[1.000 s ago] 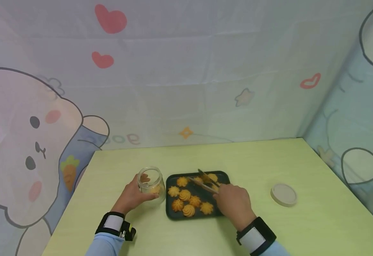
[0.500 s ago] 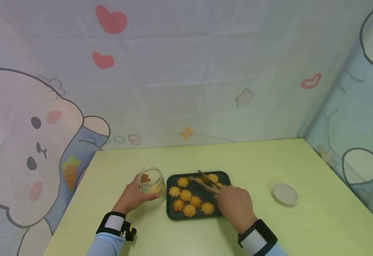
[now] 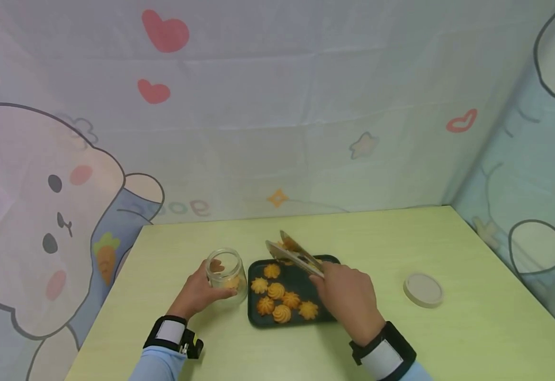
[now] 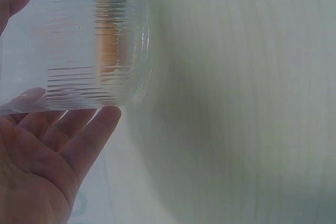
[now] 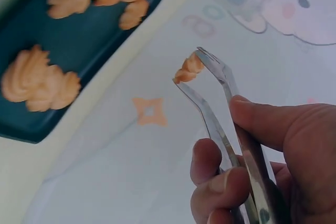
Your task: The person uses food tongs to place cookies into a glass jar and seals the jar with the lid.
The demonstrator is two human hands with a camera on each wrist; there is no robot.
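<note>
My left hand grips a ribbed glass jar standing on the table, its fingers wrapped round the wall; a cookie lies inside. My right hand squeezes metal tongs and holds them raised above the far edge of the dark tray. A swirl cookie is pinched between the tongs' tips. Several golden swirl cookies lie on the tray, just right of the jar.
A round beige lid lies on the green table to the right of the tray. Cartoon-printed cloth walls close in the back and right side. Black bands wrap both wrists.
My right hand lifted the tongs from the tray's back row, up and slightly left, with a cookie pinched in them. The left hand and jar stayed put.
</note>
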